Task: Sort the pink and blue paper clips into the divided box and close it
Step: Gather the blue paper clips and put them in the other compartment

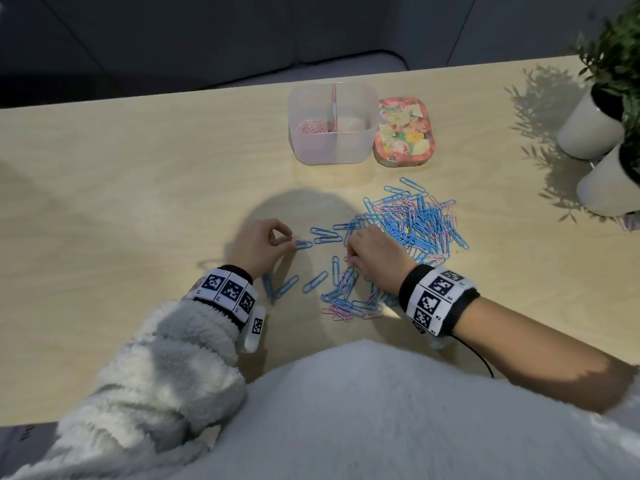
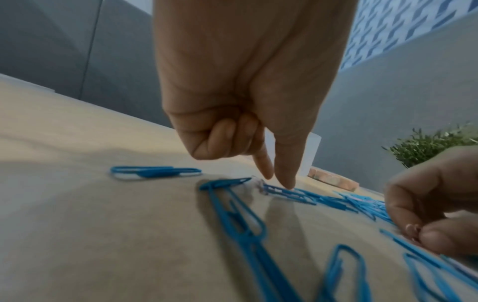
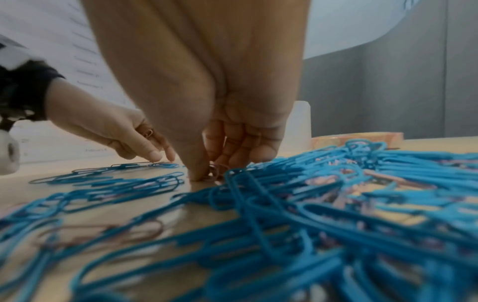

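A clear divided box (image 1: 360, 140) stands open at the far middle of the table, with pink clips (image 1: 310, 127) in its left compartment. Its floral lid (image 1: 403, 131) lies just right of it. A big heap of blue and pink clips (image 1: 415, 223) spreads in front, and a smaller heap (image 1: 346, 296) lies near my wrists. My left hand (image 1: 287, 237) keeps a pink clip (image 3: 148, 133) in its curled fingers, while thumb and forefinger tips (image 2: 289, 183) touch a blue clip (image 2: 287, 194) on the table. My right hand (image 3: 207, 173) pinches pink clips (image 3: 218, 168) at the heap's left edge.
Two white plant pots (image 1: 588, 129) with green sprigs stand at the right edge of the table. Loose blue clips (image 1: 315, 282) lie between my hands. The table's far edge (image 1: 207, 90) runs just behind the box.
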`<state>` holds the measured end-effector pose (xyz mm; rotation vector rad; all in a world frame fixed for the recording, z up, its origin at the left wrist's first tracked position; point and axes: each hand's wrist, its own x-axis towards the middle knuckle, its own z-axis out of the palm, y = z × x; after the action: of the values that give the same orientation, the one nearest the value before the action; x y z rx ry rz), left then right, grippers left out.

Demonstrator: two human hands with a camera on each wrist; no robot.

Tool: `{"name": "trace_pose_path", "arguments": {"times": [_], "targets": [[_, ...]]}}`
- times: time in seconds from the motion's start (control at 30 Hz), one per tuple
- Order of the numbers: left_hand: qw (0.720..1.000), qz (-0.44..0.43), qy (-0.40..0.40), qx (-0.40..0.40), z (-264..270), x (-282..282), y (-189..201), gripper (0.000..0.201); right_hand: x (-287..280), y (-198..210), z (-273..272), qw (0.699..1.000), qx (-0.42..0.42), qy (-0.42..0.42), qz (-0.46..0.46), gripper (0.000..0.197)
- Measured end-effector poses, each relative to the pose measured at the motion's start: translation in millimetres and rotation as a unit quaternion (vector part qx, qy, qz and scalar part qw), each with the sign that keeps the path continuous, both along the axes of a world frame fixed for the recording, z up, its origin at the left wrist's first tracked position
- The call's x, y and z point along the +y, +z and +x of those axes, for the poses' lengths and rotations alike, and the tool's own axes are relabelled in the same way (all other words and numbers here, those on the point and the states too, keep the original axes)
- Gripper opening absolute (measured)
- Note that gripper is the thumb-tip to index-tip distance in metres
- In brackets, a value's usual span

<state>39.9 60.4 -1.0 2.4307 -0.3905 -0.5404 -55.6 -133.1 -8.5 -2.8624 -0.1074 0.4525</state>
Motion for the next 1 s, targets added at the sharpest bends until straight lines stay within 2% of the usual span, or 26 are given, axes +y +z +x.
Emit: {"name": "trace_pose_path", "arguments": {"times": [0.1, 0.17, 0.3, 0.37, 0.47, 0.53, 0.63, 0.73, 0.77, 0.8, 0.9, 0.93, 1.0], "targets": [[1.000, 0.007, -0.029, 0.003, -0.9, 2.6, -1.3, 0.017, 2.7, 2.8, 0.5, 0.998, -0.001, 0.043, -0.042, 0.023], [0.998, 0.025, -0.049, -0.006, -1.7, 1.3, -1.9, 0.013, 4.0, 2.1, 1.4, 0.998, 0.001, 0.044, -0.036, 0.020], [0.997, 0.039, -0.061, 0.002, -0.2, -2.8, -4.4, 0.008, -0.2, -5.2, 2.9, 0.997, 0.016, -0.015, 0.071, 0.017], [0.997, 0.021, -0.068, 0.024, 3.0, -3.5, -4.1, 0.007, -8.9, -6.6, 3.8, 0.985, 0.014, -0.060, 0.161, 0.016], [0.993, -0.085, -0.023, 0.077, 9.0, -2.5, 2.3, 0.009, -25.1, 3.7, 9.8, 0.944, 0.010, -0.150, 0.294, 0.013], [0.987, -0.128, 0.029, 0.094, 14.8, -0.3, 7.6, 0.007, -33.3, 13.4, 14.2, 0.893, 0.027, -0.223, 0.390, 0.015], [0.991, -0.097, 0.039, 0.086, 26.7, 2.4, 7.3, 0.009, -37.5, 20.7, 19.6, 0.821, 0.053, -0.311, 0.475, 0.027], [0.999, -0.020, 0.014, 0.022, 31.9, 3.1, 2.5, 0.007, -32.2, 22.3, 22.2, 0.760, 0.117, -0.364, 0.526, 0.026], [1.000, -0.007, 0.004, 0.002, 30.0, 2.1, 2.0, 0.010, -29.6, 22.5, 20.9, 0.753, 0.139, -0.368, 0.528, 0.025], [1.000, 0.000, -0.008, -0.011, 26.6, 0.1, 2.0, 0.012, -27.3, 20.2, 18.7, 0.773, 0.143, -0.350, 0.510, 0.027], [0.996, 0.048, -0.066, -0.025, 12.9, -5.7, 0.8, 0.016, -19.4, 11.7, 7.0, 0.909, 0.066, -0.182, 0.370, 0.026], [0.994, 0.060, -0.092, -0.026, 9.0, -7.0, -1.1, 0.016, -15.7, 9.3, 4.0, 0.938, 0.042, -0.130, 0.319, 0.018], [0.990, 0.053, -0.129, -0.025, 5.2, -8.9, -5.9, 0.012, -7.6, 5.3, 0.8, 0.971, 0.031, -0.066, 0.229, 0.006]]}}
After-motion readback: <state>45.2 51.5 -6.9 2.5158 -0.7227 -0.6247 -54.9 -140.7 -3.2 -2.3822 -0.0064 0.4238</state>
